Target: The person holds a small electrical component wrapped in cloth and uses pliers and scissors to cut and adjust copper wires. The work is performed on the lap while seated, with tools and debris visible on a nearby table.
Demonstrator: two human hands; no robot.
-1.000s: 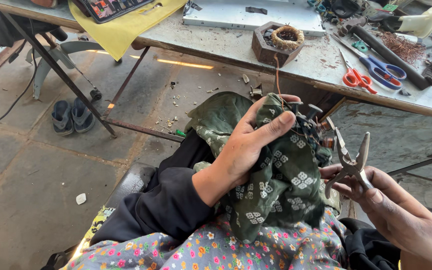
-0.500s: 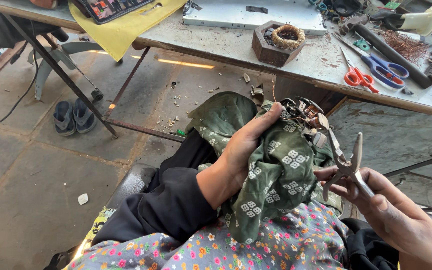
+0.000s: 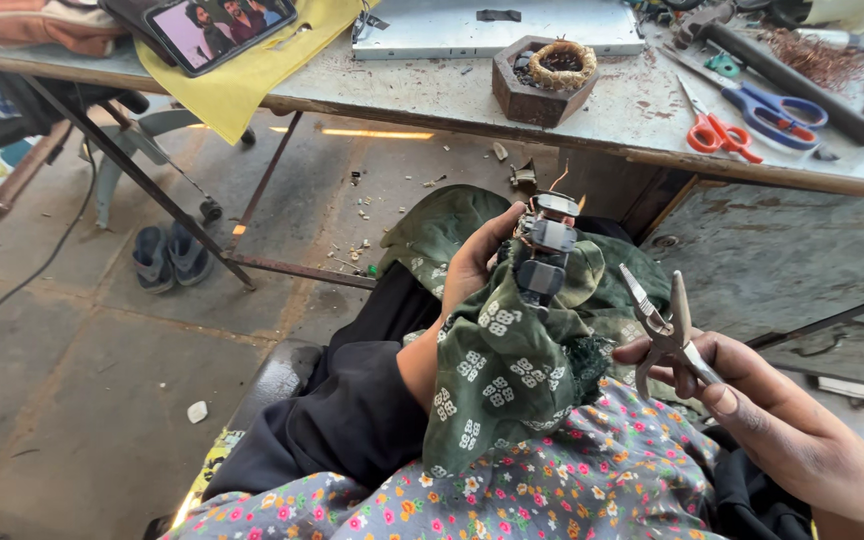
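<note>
My left hand (image 3: 474,262) grips a dark metal motor armature (image 3: 542,250) with copper windings, held upright over my lap. A green cloth with white square patterns (image 3: 507,370) drapes over my left wrist and lap. My right hand (image 3: 752,395) holds a pair of needle-nose pliers (image 3: 664,325), jaws slightly apart and pointing up and left, a short way to the right of the armature and not touching it.
A worn workbench (image 3: 592,110) runs across the top with a wooden block holding a wound coil (image 3: 547,70), orange-and-blue scissors (image 3: 752,115), a yellow cloth (image 3: 232,70) and a tablet (image 3: 220,25). Sandals (image 3: 167,258) lie on the floor at left.
My left hand turned from lying flat over the cloth to gripping the armature upright and exposed. The right hand with the pliers dropped slightly and stayed to the right.
</note>
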